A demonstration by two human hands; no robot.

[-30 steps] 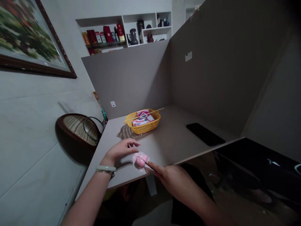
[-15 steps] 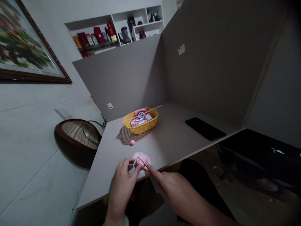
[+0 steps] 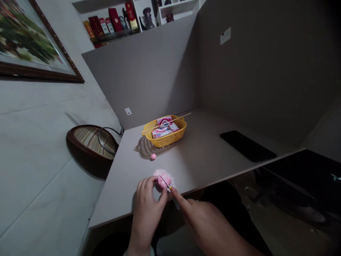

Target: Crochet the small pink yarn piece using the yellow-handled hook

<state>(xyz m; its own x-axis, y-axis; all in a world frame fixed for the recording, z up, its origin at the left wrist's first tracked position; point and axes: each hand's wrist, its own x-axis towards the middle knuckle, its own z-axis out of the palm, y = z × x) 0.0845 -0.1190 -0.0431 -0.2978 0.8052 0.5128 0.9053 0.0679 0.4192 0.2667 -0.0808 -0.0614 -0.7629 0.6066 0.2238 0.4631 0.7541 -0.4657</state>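
Observation:
At the near edge of the table, my left hand (image 3: 147, 201) is closed on a pink soap-like lump (image 3: 161, 184), fingers and thumb at its left and near sides. My right hand (image 3: 197, 214) grips a small knife (image 3: 164, 182), its index finger stretched along the tool. The thin dark blade lies across the top of the lump; most of the handle is hidden under the hand, with a bit of yellow showing. Pale pink shavings (image 3: 157, 172) lie around and beneath the lump. Farther back rests a small pink ball (image 3: 153, 156).
Behind the ball stands a yellow basket (image 3: 167, 141) holding pink and white boxes, with a thin stick (image 3: 183, 116) across its rim. A black phone-like slab (image 3: 246, 145) lies on the right. Grey panels (image 3: 149, 78) rise at the table's back and right.
The whole view has shifted slightly, so the table scene appears a little farther right. Both hands keep hold of the lump and knife, the blade still across the lump.

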